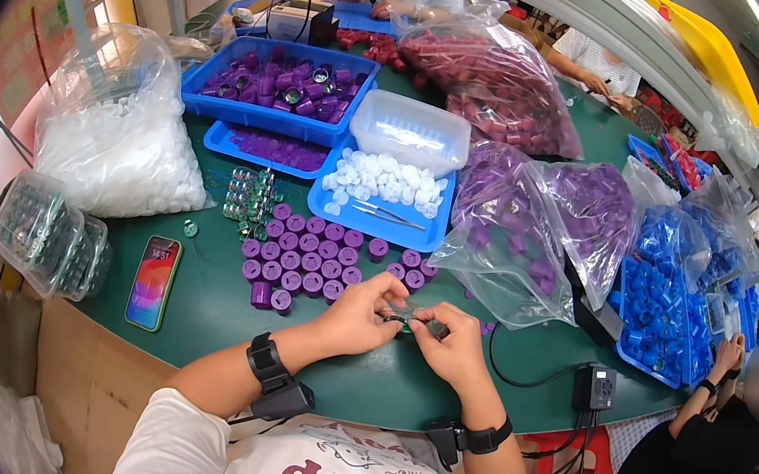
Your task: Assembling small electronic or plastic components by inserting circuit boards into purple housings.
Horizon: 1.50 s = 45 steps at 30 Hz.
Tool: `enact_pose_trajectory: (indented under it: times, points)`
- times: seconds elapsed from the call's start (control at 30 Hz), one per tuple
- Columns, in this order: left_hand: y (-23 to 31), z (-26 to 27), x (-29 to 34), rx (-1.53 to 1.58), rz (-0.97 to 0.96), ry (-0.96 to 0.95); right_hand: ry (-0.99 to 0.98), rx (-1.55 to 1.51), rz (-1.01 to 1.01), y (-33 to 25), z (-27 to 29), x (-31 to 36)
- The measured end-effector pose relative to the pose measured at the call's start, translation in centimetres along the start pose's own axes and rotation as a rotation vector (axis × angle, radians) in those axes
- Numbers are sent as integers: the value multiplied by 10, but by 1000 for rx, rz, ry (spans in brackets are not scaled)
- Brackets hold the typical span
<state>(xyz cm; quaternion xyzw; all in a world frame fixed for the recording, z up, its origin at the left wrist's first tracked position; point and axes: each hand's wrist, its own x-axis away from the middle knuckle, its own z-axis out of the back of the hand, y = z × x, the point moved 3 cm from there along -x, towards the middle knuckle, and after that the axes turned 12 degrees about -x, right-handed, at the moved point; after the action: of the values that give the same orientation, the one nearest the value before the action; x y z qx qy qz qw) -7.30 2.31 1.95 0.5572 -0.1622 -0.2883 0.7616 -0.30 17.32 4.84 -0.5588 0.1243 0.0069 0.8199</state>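
Above the green table, near its front edge, my left hand [364, 315] and my right hand [452, 345] are close together, fingers pinched. Between the fingertips is a small dark, greenish piece [401, 321]; its exact kind is too small to tell, and the fingers partly cover it. Just left of and beyond my left hand, rows of purple round caps [305, 263] stand on the table. Behind these caps lies a cluster of small green circuit boards [251, 195], and one loose round board [190, 228] sits nearer the phone.
A blue tray [371, 227] holds white discs and tweezers; a blue bin [263, 122] holds purple caps. Bags of white [126, 160], purple [512, 224] and red parts [497, 76] surround them. A phone [153, 283] lies left. A co-worker [720, 425] sits right; others work across the table.
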Motion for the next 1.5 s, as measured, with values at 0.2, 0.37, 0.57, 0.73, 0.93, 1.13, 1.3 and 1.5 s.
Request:
enact_pose_trajectory:
  times: [0.2, 0.37, 0.57, 0.73, 0.93, 1.13, 1.3, 1.5]
  points:
    - [14, 8, 2, -263, -14, 8, 36, -2, -15, 0, 2, 4]
    - [17, 0, 4, -367, -86, 146, 108, 68, -44, 1, -4, 8]
    - [22, -2, 5, -532, -218, 201, 112, 156, -77, -4, 0, 6]
    - [37, 9, 6, -714, -419, 96, 30, 106, -270, 3, 19, 0]
    - [46, 43, -16, -630, -263, 31, 60, -87, -324, 15, 28, -6]
    - [6, 126, -105, -1243, -37, 249, 19, -85, -339, 16, 26, -11]
    - [-8, 115, -136, -1352, 250, 4, 44, -216, -367, 15, 29, -9]
    - [-14, 111, -136, -1261, 382, 24, 36, -609, -380, 14, 39, -4]
